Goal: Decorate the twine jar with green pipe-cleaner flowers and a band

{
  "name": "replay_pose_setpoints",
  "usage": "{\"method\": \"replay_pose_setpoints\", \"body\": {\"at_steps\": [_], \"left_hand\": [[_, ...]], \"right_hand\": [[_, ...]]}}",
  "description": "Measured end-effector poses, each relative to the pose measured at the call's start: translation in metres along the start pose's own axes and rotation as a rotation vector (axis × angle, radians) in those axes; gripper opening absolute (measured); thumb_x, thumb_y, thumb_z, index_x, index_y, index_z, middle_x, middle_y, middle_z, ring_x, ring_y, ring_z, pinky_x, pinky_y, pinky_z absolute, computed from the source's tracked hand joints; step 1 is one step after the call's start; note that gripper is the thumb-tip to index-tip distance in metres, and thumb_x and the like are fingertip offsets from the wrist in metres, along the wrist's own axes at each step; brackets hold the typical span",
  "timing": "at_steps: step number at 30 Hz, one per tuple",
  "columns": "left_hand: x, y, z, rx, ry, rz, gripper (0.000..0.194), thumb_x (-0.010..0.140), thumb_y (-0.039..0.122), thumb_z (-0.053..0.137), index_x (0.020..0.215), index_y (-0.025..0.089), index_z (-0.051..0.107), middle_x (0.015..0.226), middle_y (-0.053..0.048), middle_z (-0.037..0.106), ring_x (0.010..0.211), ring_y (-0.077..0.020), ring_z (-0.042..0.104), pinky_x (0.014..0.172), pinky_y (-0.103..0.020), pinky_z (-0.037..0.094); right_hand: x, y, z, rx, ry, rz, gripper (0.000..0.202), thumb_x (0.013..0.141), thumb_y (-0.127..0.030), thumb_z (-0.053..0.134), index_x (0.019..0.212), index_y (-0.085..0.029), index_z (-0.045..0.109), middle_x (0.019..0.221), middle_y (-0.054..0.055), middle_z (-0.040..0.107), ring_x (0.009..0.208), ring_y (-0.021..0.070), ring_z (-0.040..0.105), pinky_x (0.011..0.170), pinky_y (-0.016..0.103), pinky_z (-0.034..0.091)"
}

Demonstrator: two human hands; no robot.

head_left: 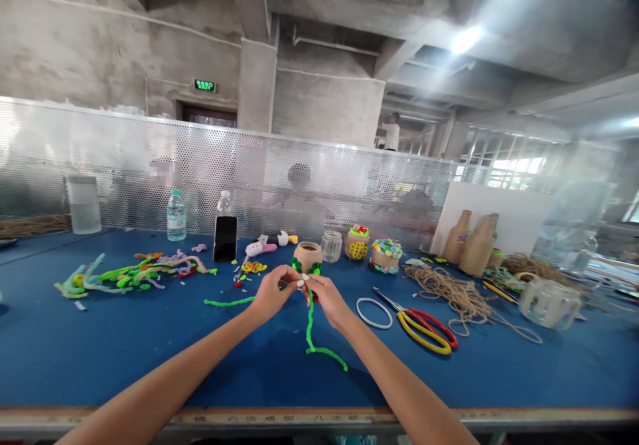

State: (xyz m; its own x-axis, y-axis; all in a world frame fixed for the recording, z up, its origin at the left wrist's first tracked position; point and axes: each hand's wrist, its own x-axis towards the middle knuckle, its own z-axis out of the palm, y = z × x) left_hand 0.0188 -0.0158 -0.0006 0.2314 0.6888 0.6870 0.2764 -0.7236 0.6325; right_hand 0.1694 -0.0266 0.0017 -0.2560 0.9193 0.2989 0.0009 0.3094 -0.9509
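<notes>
In front of me at mid-table, my left hand [273,293] pinches a small white piece [302,281], too small to name. Right beside it, my right hand [327,296] has its fingers closed at the same piece and at the top of a green pipe cleaner [310,322]. That pipe cleaner hangs down and bends to the right on the blue table. Another green length [228,303] lies left of my left hand. Just behind my fingers stands a twine-wrapped jar [308,255] with dark green trim, its lower part hidden by my hands.
On the right lie scissors [424,330], a white ring [374,313], loose twine [456,292] and a glass jar [549,303]. A pile of coloured pipe cleaners [134,275] is on the left. A phone [225,239] and decorated jars [386,256] stand before the perforated metal screen [259,172].
</notes>
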Motion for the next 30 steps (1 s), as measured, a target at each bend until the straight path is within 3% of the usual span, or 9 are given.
{"method": "replay_pose_setpoints", "body": {"at_steps": [4,9,12,15,22,27,30], "left_hand": [[-0.002,0.003,-0.003,0.071,-0.033,0.094,0.006,0.079,0.014,0.051,0.078,0.017,0.056,0.078,-0.002,0.060,0.074,-0.0145,0.056,0.069,-0.026,0.046],[-0.001,0.008,-0.012,0.121,-0.156,0.168,0.012,0.081,0.015,0.050,0.078,0.019,0.061,0.083,-0.003,0.059,0.078,-0.0145,0.055,0.074,-0.026,0.044],[0.002,0.006,-0.014,0.080,-0.183,0.119,0.010,0.080,0.021,0.053,0.078,0.019,0.062,0.081,-0.003,0.061,0.078,-0.0149,0.057,0.071,-0.025,0.046],[0.006,0.001,-0.012,-0.002,-0.191,0.008,0.014,0.080,0.029,0.054,0.078,0.016,0.060,0.071,-0.002,0.061,0.066,-0.0139,0.058,0.058,-0.023,0.048],[0.008,0.001,-0.017,-0.074,-0.285,-0.174,0.026,0.077,0.039,0.057,0.082,0.014,0.063,0.062,-0.002,0.063,0.054,-0.0117,0.058,0.048,-0.020,0.047],[0.010,-0.001,-0.022,0.026,-0.362,-0.120,0.021,0.074,0.035,0.060,0.075,0.014,0.064,0.060,-0.001,0.063,0.051,-0.0115,0.056,0.046,-0.019,0.044],[0.010,-0.001,-0.022,0.134,-0.356,-0.016,0.012,0.074,0.027,0.059,0.072,0.016,0.063,0.065,-0.001,0.064,0.059,-0.0132,0.058,0.055,-0.022,0.045]], "right_hand": [[0.000,0.003,0.001,-0.029,-0.031,-0.012,0.038,0.090,-0.043,0.047,0.064,-0.015,0.049,0.052,-0.007,0.042,0.044,0.0071,0.042,0.048,0.022,0.039],[0.001,0.009,0.002,-0.175,-0.023,-0.048,0.038,0.091,-0.043,0.045,0.065,-0.015,0.049,0.051,-0.008,0.041,0.041,0.0063,0.039,0.046,0.021,0.038],[-0.001,0.006,0.003,-0.323,0.054,-0.144,0.033,0.090,-0.037,0.046,0.063,-0.017,0.047,0.054,-0.006,0.042,0.046,0.0086,0.039,0.049,0.022,0.033],[-0.006,-0.002,0.004,-0.481,0.118,-0.254,0.026,0.087,-0.029,0.046,0.063,-0.020,0.046,0.059,-0.002,0.045,0.056,0.0131,0.042,0.056,0.025,0.030],[-0.010,-0.011,0.002,-0.693,0.125,-0.351,0.022,0.086,-0.022,0.043,0.065,-0.021,0.047,0.065,0.001,0.047,0.065,0.0169,0.045,0.062,0.026,0.029],[-0.009,-0.009,0.003,-0.701,0.100,-0.334,0.025,0.085,-0.023,0.049,0.060,-0.020,0.045,0.060,-0.001,0.043,0.061,0.0149,0.043,0.060,0.025,0.028],[-0.006,-0.004,0.003,-0.664,0.078,-0.266,0.029,0.085,-0.026,0.051,0.058,-0.018,0.046,0.054,-0.004,0.040,0.054,0.0119,0.042,0.056,0.024,0.031]]}}
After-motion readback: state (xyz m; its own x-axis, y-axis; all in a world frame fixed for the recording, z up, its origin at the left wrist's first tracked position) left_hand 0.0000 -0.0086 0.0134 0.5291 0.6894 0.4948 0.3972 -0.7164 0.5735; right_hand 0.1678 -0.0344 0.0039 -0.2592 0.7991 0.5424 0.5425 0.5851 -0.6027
